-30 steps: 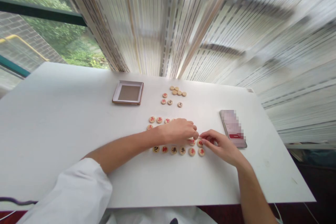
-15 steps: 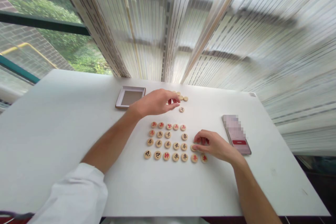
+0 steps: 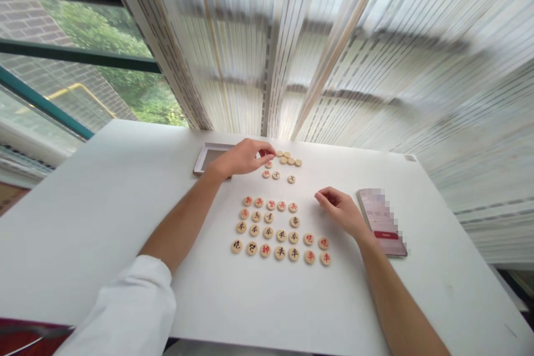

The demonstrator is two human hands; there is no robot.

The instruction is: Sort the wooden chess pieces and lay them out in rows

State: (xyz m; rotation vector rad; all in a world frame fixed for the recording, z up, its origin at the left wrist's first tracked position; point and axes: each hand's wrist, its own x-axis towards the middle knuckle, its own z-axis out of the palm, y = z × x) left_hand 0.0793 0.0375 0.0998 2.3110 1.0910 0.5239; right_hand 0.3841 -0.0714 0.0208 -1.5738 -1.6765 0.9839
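Note:
Several round wooden xiangqi pieces (image 3: 269,232) with red or black characters lie in rows on the white table (image 3: 104,217). My right hand (image 3: 337,207) hovers just right of the upper rows, its fingers loosely curled and empty. My left hand (image 3: 244,157) is at the far side, its curled fingers close to a few loose pieces (image 3: 271,172) and a small stack of face-down pieces (image 3: 287,159). The hand partly covers a shallow white box lid (image 3: 204,151). I cannot tell whether its fingers hide a piece.
A smartphone (image 3: 381,222) with a blurred screen lies right of my right hand, near the table's right side. Pleated translucent blinds (image 3: 292,67) stand behind the table. A window (image 3: 95,72) is at far left. My white sleeve (image 3: 129,306) is at lower left.
My left hand has moved from the rows to the far pieces. My right hand has lifted off the lower right pieces and moved up and away. The view has tilted slightly.

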